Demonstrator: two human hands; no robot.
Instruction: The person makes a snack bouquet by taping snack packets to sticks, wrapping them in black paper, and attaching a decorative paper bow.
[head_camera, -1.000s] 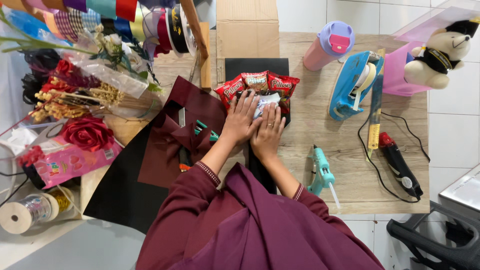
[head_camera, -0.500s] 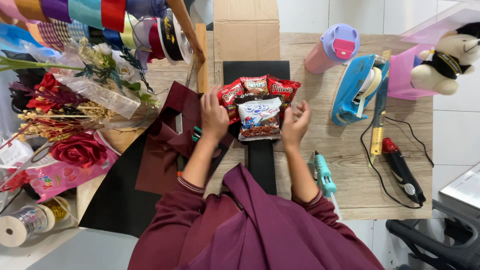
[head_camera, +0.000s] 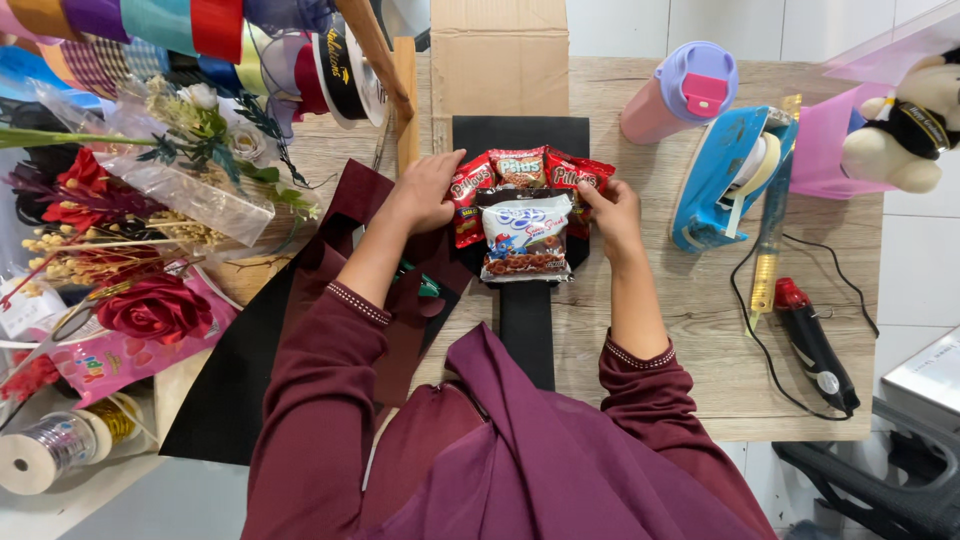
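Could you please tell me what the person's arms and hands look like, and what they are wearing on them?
Both arms wear long maroon sleeves, each cuff edged with a row of small pale beads. The left hand and right hand are bare, without gloves.

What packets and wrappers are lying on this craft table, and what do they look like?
White snack packet: centre, on the black board, blue and brown print.
Red snack packets: fanned behind it, between both hands.
Pink printed wrapper: left edge, under a red rose.

Both my arms reach fwd over the worktop (head_camera: 700, 330). L hand (head_camera: 428, 192) curled, palm down; R hand (head_camera: 612, 215) pinching w/ fingers (head_camera: 590, 192), wrists apart.
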